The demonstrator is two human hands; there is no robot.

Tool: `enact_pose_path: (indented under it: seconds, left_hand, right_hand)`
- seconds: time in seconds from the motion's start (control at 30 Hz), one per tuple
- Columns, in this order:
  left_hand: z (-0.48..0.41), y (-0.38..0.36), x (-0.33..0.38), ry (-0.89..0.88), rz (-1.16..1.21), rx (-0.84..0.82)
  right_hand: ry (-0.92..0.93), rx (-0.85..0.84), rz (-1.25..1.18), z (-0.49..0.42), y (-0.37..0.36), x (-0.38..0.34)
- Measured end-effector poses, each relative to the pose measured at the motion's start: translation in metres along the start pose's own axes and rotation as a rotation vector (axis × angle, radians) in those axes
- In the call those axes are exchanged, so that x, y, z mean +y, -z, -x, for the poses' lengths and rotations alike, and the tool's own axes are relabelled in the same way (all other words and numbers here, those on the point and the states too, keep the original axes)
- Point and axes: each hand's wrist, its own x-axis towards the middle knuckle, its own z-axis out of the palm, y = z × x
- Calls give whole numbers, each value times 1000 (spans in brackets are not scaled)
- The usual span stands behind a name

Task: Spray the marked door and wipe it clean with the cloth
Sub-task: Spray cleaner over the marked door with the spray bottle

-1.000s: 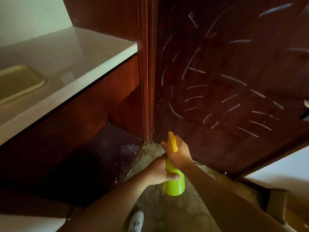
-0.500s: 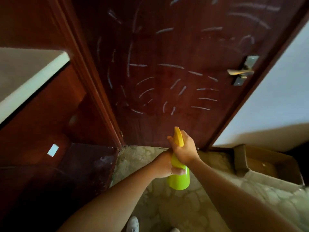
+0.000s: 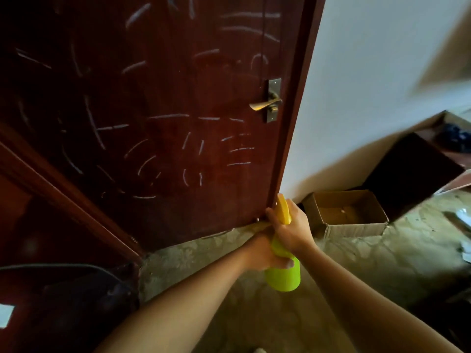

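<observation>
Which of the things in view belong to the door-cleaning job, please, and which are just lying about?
For the job: marked door, spray bottle gripped by left hand and right hand.
Lying about: open cardboard box, dark cabinet beside it.

Interior of a home, viewed at a room doorway. A dark red-brown wooden door (image 3: 178, 98), scribbled with pale marks (image 3: 168, 115), carries a brass-coloured lever handle (image 3: 265, 104) on an upright metal plate, the kind of fitting used on household room doors. A matching wooden frame (image 3: 63, 194) borders it on the left, and a plain white wall (image 3: 369, 85) rises beside its handle edge. The floor (image 3: 356, 271) is pale, with a mottled pattern. An open cardboard box (image 3: 356, 228) stands on it near the foot of the wall, just beside a dark wooden piece of furniture (image 3: 407, 174).
</observation>
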Motion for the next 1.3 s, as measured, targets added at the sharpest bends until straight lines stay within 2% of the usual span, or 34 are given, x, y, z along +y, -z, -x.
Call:
enact_pose_path:
  seconds: [0.17, 0.3, 0.4, 0.6, 0.8, 0.93, 1.13, 1.3]
  left_hand:
    - [16, 32, -6, 25, 56, 85]
    - [53, 79, -13, 107, 60, 257]
    - [100, 118, -24, 152, 92, 494]
    - [237, 208, -18, 216, -43, 1006]
    - [362, 292, 14, 223, -197, 1446]
    - [418, 350, 24, 212, -160, 1594]
    - [463, 436, 7, 157, -71, 1708]
    - [483, 480, -20, 310, -149, 1784]
  right_hand:
    - [95, -55, 12, -12, -27, -26]
    - [248, -185, -10, -19, -75, -70]
    - [402, -345, -48, -14, -123, -119]
    - [715, -669, -201, 29, -224, -250]
    - [952, -841, -382, 76, -312, -391]
    - [1038, -878, -454, 100, -364, -465]
    - [1145, -852, -446, 109, -442, -541]
    - [1130, -984, -418, 107, -507, -574]
